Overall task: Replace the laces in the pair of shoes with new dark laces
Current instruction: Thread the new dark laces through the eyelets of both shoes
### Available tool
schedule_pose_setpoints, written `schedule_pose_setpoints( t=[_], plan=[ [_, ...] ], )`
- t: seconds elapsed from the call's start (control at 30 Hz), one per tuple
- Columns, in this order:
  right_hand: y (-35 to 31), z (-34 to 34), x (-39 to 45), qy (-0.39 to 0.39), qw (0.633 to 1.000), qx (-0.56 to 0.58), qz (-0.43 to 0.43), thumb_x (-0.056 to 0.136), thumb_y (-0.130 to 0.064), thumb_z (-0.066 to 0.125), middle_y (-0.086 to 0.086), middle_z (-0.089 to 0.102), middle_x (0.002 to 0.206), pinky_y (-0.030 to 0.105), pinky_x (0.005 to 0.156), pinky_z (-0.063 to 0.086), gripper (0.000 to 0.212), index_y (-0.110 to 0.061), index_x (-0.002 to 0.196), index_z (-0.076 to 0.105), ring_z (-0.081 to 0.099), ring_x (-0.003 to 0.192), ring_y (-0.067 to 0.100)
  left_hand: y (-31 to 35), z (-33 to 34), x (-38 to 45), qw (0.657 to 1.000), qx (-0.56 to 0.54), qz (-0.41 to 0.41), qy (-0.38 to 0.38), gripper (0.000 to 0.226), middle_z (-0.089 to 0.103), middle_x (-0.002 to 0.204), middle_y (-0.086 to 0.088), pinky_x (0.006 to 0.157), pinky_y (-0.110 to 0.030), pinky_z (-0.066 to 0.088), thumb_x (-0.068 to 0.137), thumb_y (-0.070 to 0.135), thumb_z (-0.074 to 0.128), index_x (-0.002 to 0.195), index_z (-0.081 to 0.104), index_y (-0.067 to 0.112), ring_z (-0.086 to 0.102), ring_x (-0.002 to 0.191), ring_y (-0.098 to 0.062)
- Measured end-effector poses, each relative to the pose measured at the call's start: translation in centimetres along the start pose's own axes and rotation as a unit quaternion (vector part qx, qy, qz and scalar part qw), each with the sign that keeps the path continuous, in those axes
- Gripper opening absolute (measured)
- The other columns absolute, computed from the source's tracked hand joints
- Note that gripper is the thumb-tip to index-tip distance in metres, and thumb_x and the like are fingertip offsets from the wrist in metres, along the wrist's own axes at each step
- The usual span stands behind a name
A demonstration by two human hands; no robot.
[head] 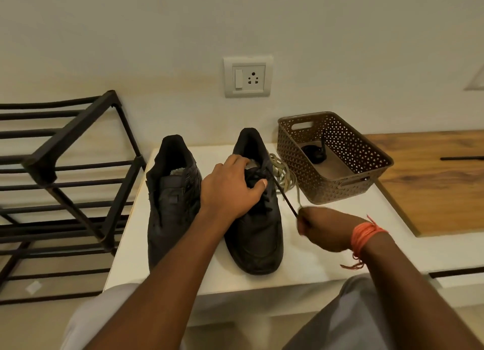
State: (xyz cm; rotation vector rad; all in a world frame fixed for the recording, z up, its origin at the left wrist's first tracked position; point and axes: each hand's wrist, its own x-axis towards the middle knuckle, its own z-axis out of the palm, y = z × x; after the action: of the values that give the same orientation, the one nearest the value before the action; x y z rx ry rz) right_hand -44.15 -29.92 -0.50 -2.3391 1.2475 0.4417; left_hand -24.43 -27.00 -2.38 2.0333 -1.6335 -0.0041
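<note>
Two black shoes stand side by side on a white table (327, 252), toes toward me. The left shoe (171, 203) has no lace that I can see. My left hand (230, 187) grips the tongue area of the right shoe (258, 234), thumb across the eyelets. My right hand (323, 229) pinches the end of a dark lace (284, 197), which runs taut from the shoe's upper eyelets to my fingers. A pile of pale old laces (284, 176) lies between the right shoe and the basket.
A brown perforated basket (366, 176) at the back right holds a coiled dark lace (314, 153). A black metal shoe rack (65, 179) stands to the left of the table. A wooden surface (432, 182) adjoins on the right. A wall socket (248, 77) is behind.
</note>
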Motion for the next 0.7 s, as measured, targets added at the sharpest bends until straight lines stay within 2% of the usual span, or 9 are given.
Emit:
schedule_pose_setpoints(
  t=[0.07,0.13,0.2,0.27,0.37,0.43,0.5,0.57,0.7],
  plan=[
    [-0.1,0.1,-0.9,-0.100,0.990,-0.066,0.072,0.097,-0.012,0.049,0.010,0.064,0.103,0.025,0.070,0.047,0.023,-0.002,0.117,0.058,0.058,0.079,0.019,-0.1,-0.1,-0.1,1.000,-0.009,-0.002,-0.020,0.060,0.050,0.133,0.010,0.086,-0.037,0.051,0.085,0.064,0.052,0.131,0.046,0.028,0.054,0.112,-0.018],
    [0.0,0.2,-1.3,-0.115,0.985,-0.050,0.115,0.095,-0.011,0.056,0.008,0.066,0.092,0.019,0.056,0.046,0.028,0.001,0.120,0.060,0.056,0.061,0.012,-0.4,-0.4,-0.2,0.998,-0.023,0.003,-0.059,0.070,0.043,0.143,0.009,0.094,-0.042,0.049,0.083,0.067,0.052,0.140,0.038,0.028,0.050,0.121,-0.020],
    [0.3,0.3,-0.8,-0.044,0.992,0.021,0.120,0.094,-0.015,0.058,0.009,0.070,0.093,0.024,0.063,0.053,0.024,-0.002,0.112,0.065,0.061,0.065,0.014,-0.9,-1.0,-0.6,0.993,-0.059,-0.002,-0.105,0.087,0.031,0.153,0.007,0.102,-0.046,0.044,0.078,0.070,0.057,0.148,0.023,0.030,0.043,0.132,-0.022],
    [0.2,0.3,0.0,0.105,0.987,0.098,0.071,0.092,-0.024,0.061,0.008,0.068,0.100,0.034,0.080,0.054,0.019,-0.009,0.103,0.064,0.064,0.084,0.019,-1.4,-2.0,-1.4,0.987,-0.103,-0.017,-0.118,0.101,0.024,0.156,0.006,0.106,-0.047,0.041,0.073,0.069,0.066,0.151,0.012,0.034,0.038,0.136,-0.022],
    [-1.8,0.1,1.3,0.321,0.924,0.207,-0.010,0.091,-0.029,0.063,0.001,0.060,0.097,0.032,0.078,0.048,0.016,-0.015,0.097,0.057,0.057,0.088,0.017,-2.2,-2.9,-2.3,0.986,-0.147,-0.021,-0.082,0.104,0.023,0.157,0.005,0.111,-0.047,0.035,0.071,0.061,0.073,0.152,0.013,0.034,0.033,0.139,-0.022],
    [-3.0,0.1,2.7,0.394,0.883,0.253,-0.024,0.091,-0.029,0.063,0.000,0.054,0.101,0.032,0.079,0.046,0.019,-0.014,0.100,0.056,0.053,0.090,0.016,-2.4,-2.9,-2.5,0.990,-0.128,-0.008,-0.055,0.101,0.022,0.157,0.004,0.113,-0.045,0.028,0.071,0.061,0.073,0.151,0.018,0.035,0.026,0.142,-0.023],
    [-3.4,0.1,3.9,0.422,0.850,0.314,-0.018,0.091,-0.033,0.062,0.003,0.056,0.101,0.036,0.081,0.049,0.022,-0.013,0.096,0.056,0.055,0.089,0.018,-2.3,-2.5,-2.6,0.990,-0.129,0.003,-0.052,0.102,0.017,0.159,0.006,0.114,-0.044,0.025,0.069,0.064,0.073,0.150,0.018,0.040,0.020,0.144,-0.022],
    [-3.3,-0.3,4.7,0.415,0.832,0.369,0.006,0.090,-0.040,0.061,0.007,0.060,0.091,0.041,0.079,0.051,0.028,-0.012,0.087,0.056,0.058,0.083,0.023,-1.9,-2.2,-2.4,0.990,-0.127,0.008,-0.062,0.103,0.012,0.159,0.011,0.114,-0.045,0.026,0.066,0.068,0.073,0.149,0.015,0.045,0.019,0.144,-0.020],
    [-3.1,0.2,5.4,0.376,0.850,0.370,-0.007,0.095,-0.037,0.056,0.007,0.057,0.081,0.038,0.071,0.046,0.028,-0.011,0.085,0.051,0.055,0.076,0.023,-1.9,-1.6,-1.8,0.988,-0.089,0.041,-0.116,0.114,0.003,0.159,0.021,0.114,-0.044,0.030,0.061,0.069,0.075,0.149,0.005,0.047,0.020,0.143,-0.017]
  ],
)
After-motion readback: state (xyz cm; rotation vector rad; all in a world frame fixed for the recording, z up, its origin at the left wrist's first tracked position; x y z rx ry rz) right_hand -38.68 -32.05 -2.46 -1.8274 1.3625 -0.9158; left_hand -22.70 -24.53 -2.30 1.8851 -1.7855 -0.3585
